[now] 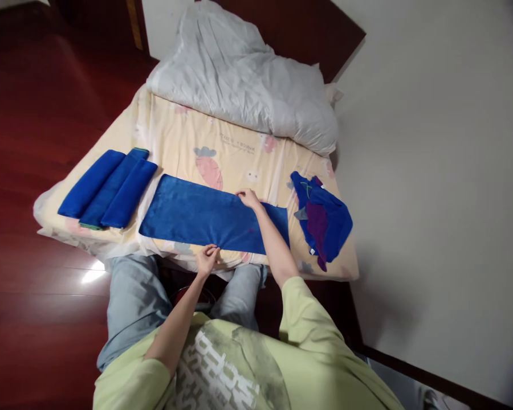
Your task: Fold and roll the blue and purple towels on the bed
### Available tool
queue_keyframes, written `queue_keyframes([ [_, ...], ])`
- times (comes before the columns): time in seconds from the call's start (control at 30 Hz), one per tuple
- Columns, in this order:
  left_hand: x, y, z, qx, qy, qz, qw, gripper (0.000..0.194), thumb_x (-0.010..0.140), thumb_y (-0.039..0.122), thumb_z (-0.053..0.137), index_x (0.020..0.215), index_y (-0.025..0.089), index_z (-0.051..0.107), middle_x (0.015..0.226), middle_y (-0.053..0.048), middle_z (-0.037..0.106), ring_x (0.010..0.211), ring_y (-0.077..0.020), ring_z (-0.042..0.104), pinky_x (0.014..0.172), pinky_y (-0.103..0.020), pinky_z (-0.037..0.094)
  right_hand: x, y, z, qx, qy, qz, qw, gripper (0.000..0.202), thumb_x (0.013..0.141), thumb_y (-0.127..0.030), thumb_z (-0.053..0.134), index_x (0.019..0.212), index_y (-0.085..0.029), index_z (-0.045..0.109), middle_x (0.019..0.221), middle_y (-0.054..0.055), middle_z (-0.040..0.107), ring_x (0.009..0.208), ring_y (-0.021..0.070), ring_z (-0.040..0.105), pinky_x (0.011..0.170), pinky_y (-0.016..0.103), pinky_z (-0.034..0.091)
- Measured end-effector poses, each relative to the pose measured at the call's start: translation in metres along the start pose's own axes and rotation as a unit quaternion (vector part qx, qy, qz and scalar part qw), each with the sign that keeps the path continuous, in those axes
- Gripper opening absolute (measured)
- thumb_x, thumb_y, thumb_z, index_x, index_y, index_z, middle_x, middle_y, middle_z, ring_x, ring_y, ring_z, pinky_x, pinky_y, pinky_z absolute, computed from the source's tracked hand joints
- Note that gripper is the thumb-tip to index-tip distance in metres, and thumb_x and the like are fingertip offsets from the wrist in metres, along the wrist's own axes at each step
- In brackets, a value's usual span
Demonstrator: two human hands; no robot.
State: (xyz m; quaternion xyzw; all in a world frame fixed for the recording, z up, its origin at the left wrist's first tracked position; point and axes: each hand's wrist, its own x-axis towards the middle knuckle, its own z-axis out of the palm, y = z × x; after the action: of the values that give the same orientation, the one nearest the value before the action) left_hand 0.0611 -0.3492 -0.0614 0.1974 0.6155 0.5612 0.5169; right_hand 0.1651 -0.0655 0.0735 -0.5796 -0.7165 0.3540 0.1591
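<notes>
A blue towel (196, 213) lies spread flat as a long rectangle across the bed in front of me. At its near edge, about the middle, my left hand (207, 259) pinches the cloth between thumb and fingers. My right hand (248, 198) reaches across and pinches the far edge, right of the middle. Left of this towel, several folded blue towels (92, 183) lie side by side in narrow strips, one with green edging. To the right is a crumpled heap of blue cloth (331, 219) with a purple cloth (317, 225) on it.
The bed (175, 136) has a pale yellow sheet printed with carrots and strawberries. A bunched white quilt (239, 74) fills its far end, against a dark headboard (299, 28). A white wall (431, 171) stands to the right. Reddish wooden floor (34, 285) runs along the left.
</notes>
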Motion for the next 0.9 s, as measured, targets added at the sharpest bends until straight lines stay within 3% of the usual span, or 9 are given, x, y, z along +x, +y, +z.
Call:
queue_keyframes([
  [0.13, 0.002, -0.004, -0.001, 0.000, 0.003, -0.006, 1.000, 0.058, 0.067, 0.062, 0.084, 0.097, 0.016, 0.068, 0.071, -0.004, 0.072, 0.042, -0.0140, 0.061, 0.042, -0.023, 0.045, 0.038, 0.011, 0.011, -0.032, 0.005, 0.022, 0.999, 0.020, 0.083, -0.008, 0.070, 0.094, -0.019, 0.083, 0.112, 0.009, 0.081, 0.114, 0.0199, 0.072, 0.115, 0.035, 0.048],
  [0.27, 0.000, -0.012, 0.003, -0.004, 0.019, -0.015, 1.000, 0.055, 0.069, 0.061, 0.084, 0.097, 0.017, 0.068, 0.068, -0.002, 0.069, 0.042, -0.0125, 0.059, 0.041, -0.023, 0.043, 0.052, 0.027, 0.026, -0.070, -0.018, 0.040, 0.997, 0.017, 0.084, -0.011, 0.073, 0.097, -0.019, 0.082, 0.113, 0.011, 0.081, 0.113, 0.0228, 0.073, 0.111, 0.038, 0.050],
  [0.37, -0.009, -0.016, 0.013, 0.003, 0.061, 0.000, 0.998, 0.051, 0.072, 0.057, 0.083, 0.101, 0.017, 0.069, 0.078, -0.004, 0.074, 0.047, -0.0122, 0.061, 0.047, -0.024, 0.049, 0.058, 0.036, 0.027, -0.090, -0.033, 0.048, 0.994, 0.011, 0.084, -0.016, 0.077, 0.093, -0.021, 0.081, 0.110, 0.011, 0.081, 0.115, 0.0261, 0.072, 0.110, 0.039, 0.051],
  [0.47, -0.017, -0.016, 0.026, 0.005, 0.082, 0.015, 0.997, 0.051, 0.076, 0.054, 0.083, 0.110, 0.017, 0.072, 0.093, -0.008, 0.078, 0.058, -0.0149, 0.069, 0.060, -0.028, 0.059, 0.062, 0.040, 0.023, -0.098, -0.048, 0.049, 0.993, 0.005, 0.082, -0.021, 0.083, 0.081, -0.024, 0.080, 0.101, 0.008, 0.082, 0.115, 0.0285, 0.070, 0.109, 0.040, 0.050],
  [0.6, -0.018, -0.015, 0.038, 0.010, 0.075, 0.002, 0.997, 0.059, 0.079, 0.057, 0.080, 0.121, 0.017, 0.075, 0.088, -0.007, 0.078, 0.068, -0.0195, 0.075, 0.070, -0.030, 0.061, 0.064, 0.040, 0.022, -0.111, -0.072, 0.019, 0.991, 0.013, 0.081, -0.025, 0.086, 0.072, -0.024, 0.077, 0.091, 0.007, 0.080, 0.111, 0.0280, 0.069, 0.105, 0.038, 0.051],
  [0.73, -0.018, -0.012, 0.041, 0.007, 0.085, -0.011, 0.996, 0.065, 0.079, 0.064, 0.078, 0.121, 0.015, 0.077, 0.087, -0.008, 0.078, 0.065, -0.0200, 0.074, 0.065, -0.030, 0.060, 0.059, 0.039, 0.024, -0.106, -0.058, 0.007, 0.993, 0.003, 0.090, -0.024, 0.076, 0.088, -0.022, 0.077, 0.095, 0.006, 0.080, 0.100, 0.0219, 0.071, 0.100, 0.034, 0.051],
  [0.9, -0.028, 0.004, 0.043, 0.033, 0.119, 0.033, 0.992, 0.064, 0.079, 0.066, 0.076, 0.117, 0.014, 0.080, 0.084, -0.008, 0.078, 0.063, -0.0187, 0.070, 0.069, -0.032, 0.060, 0.045, 0.034, 0.008, -0.024, -0.011, -0.058, 0.998, 0.016, 0.091, -0.021, 0.067, 0.105, -0.022, 0.073, 0.092, -0.001, 0.079, 0.089, 0.0155, 0.070, 0.092, 0.027, 0.051],
])
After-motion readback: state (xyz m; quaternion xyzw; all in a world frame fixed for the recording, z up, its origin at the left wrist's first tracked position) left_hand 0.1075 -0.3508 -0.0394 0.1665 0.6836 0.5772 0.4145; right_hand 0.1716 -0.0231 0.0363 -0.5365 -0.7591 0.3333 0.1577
